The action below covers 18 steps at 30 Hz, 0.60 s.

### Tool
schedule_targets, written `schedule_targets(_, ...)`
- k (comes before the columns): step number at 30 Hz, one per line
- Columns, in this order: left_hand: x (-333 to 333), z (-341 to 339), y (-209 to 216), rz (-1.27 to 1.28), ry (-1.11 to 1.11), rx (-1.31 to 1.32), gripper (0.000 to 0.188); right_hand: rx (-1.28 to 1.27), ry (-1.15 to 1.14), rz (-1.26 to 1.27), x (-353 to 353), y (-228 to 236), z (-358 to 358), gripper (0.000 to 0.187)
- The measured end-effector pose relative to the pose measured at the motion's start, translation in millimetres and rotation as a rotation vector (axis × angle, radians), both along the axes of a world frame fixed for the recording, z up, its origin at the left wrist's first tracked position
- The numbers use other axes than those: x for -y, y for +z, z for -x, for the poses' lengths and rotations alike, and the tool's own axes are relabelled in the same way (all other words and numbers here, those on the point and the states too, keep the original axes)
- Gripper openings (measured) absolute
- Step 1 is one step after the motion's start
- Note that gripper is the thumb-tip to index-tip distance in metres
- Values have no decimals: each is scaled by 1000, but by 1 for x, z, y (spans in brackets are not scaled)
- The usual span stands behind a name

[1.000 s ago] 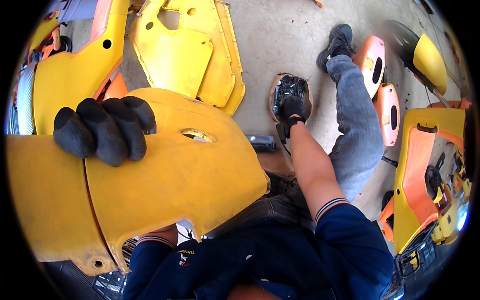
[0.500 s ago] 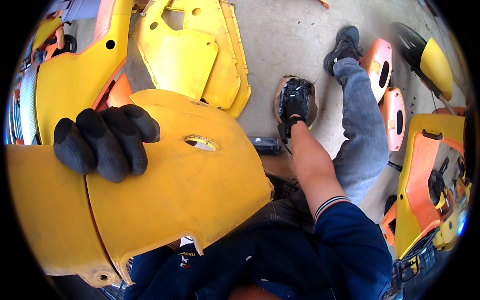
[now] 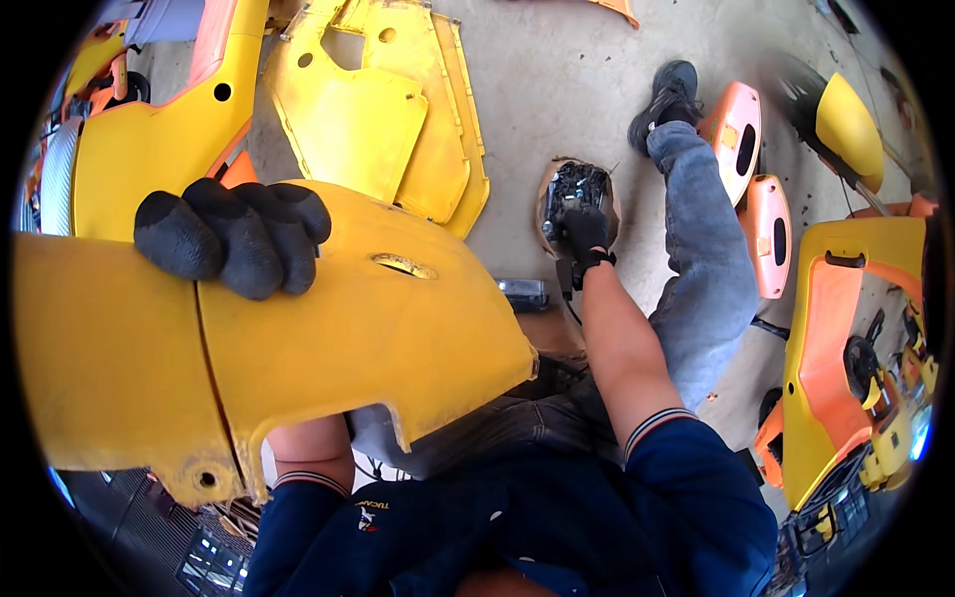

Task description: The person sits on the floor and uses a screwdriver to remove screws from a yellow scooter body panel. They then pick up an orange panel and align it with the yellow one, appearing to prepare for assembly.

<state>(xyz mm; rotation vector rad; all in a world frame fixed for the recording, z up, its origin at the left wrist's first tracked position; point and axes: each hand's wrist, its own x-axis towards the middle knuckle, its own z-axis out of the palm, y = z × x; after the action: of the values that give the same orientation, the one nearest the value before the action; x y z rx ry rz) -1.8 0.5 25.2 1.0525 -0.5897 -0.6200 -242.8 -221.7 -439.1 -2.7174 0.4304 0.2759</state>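
My left hand [image 3: 235, 235], in a black-grey glove, has its fingers wrapped over the upper edge of a large curved yellow panel [image 3: 378, 328]. The panel is scuffed, with an oval slot, a dark seam near the left and a holed tab low down. My right hand [image 3: 585, 231], also gloved in black, is at the near side of a round brown container [image 3: 615, 214] filled with small dark, shiny pieces [image 3: 577, 185]. Its fingers look bunched, and what they hold, if anything, cannot be made out.
Flat yellow panels [image 3: 343, 124] lie on the concrete floor [image 3: 542, 80] ahead. A yellow-orange body part [image 3: 149, 164] stands at left, another [image 3: 811, 298] at right. Two pink-orange pieces [image 3: 766, 234] lie beside my leg [image 3: 701, 259]. A dark box [image 3: 522, 293] sits near the container.
The left side of the panel has risen, with my left hand moving slightly up and right. My right hand has drawn back toward me from among the small dark pieces.
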Motion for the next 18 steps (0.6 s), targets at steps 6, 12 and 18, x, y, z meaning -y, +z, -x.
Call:
schedule_targets(6, 1, -9, -12, 33, -21, -31, 48, 2, -386, -377, 9, 48, -4, 14)
schedule_targets(12, -13, -6, 1, 51, 30, -50, 49, 312, -752, -1100, 0, 166, -63, 4)
schedule_targets(18, -28, 0, -23, -108, 328, -94, 58, 412, -506, -1261, -13, 317, -108, 7)
